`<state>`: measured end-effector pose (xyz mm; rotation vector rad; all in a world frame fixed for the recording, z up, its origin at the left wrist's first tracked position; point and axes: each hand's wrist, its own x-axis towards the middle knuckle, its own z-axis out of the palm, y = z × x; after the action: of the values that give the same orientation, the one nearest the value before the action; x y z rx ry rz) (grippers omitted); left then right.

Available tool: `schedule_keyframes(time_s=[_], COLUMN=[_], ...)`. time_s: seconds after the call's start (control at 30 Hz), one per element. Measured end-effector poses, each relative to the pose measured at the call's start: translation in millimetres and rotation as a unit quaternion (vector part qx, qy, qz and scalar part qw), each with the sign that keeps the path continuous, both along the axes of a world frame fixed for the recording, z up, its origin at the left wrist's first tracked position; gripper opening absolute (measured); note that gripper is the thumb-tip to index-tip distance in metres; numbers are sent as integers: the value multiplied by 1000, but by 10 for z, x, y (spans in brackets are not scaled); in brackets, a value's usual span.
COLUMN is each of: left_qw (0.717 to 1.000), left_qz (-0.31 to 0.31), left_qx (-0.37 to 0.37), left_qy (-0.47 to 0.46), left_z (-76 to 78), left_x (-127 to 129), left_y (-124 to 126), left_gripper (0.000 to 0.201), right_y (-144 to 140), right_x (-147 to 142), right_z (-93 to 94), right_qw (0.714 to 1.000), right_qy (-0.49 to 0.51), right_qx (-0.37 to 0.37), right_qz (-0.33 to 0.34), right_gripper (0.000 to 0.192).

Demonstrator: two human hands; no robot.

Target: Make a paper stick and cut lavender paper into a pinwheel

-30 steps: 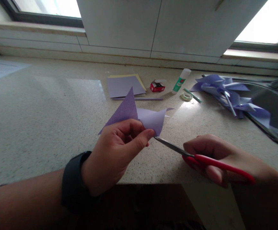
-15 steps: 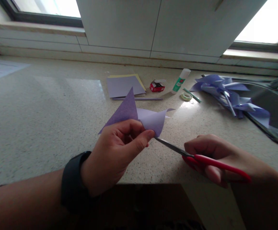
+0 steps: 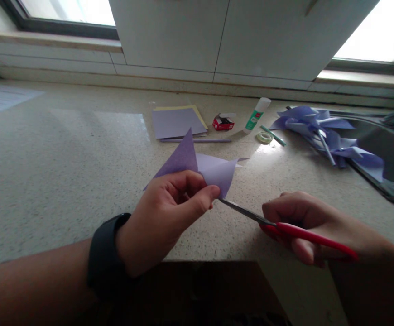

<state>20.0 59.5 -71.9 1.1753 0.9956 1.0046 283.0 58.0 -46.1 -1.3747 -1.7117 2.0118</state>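
My left hand [image 3: 165, 216] pinches a folded purple paper [image 3: 197, 165] between thumb and fingers, holding it just above the speckled countertop [image 3: 64, 172]. A black watch sits on that wrist. Red-handled scissors [image 3: 285, 227] are gripped in my right hand [image 3: 314, 226]; their metal blades point left and the tips meet the paper's lower corner right by my left thumb. The blades look nearly closed.
Further back lie a stack of purple and yellow sheets [image 3: 178, 121], a thin purple stick [image 3: 197, 140], a small red box [image 3: 223, 122], a glue stick [image 3: 257, 115], a tape roll [image 3: 264, 136] and a heap of purple paper pinwheels [image 3: 326, 133] beside a metal sink [image 3: 387, 158].
The paper and my left hand have shifted slightly right and down. The scissor tips have slid a little deeper under the paper's corner.
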Motion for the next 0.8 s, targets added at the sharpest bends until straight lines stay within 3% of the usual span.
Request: schedule_keyframes(time_s=[0.23,0.57,0.8], left_qw=[999,999,1000], left_qz=[-6,4,7], left_qx=[-29,-27,-20], left_qy=[11,-20,-23], left_z=[50,-4,0], left_x=[1,-4,-3], left_y=[1,26,16], left_gripper=[30,31,30], right_y=[15,38,-2], right_x=[-13,-11,-14], right_z=[17,11,-2], right_qw=[1000,999,1000], right_qy=[-16,-11,-8], right_qx=[23,26,25], right_qz=[13,27,-5], right_gripper=[66,66,67])
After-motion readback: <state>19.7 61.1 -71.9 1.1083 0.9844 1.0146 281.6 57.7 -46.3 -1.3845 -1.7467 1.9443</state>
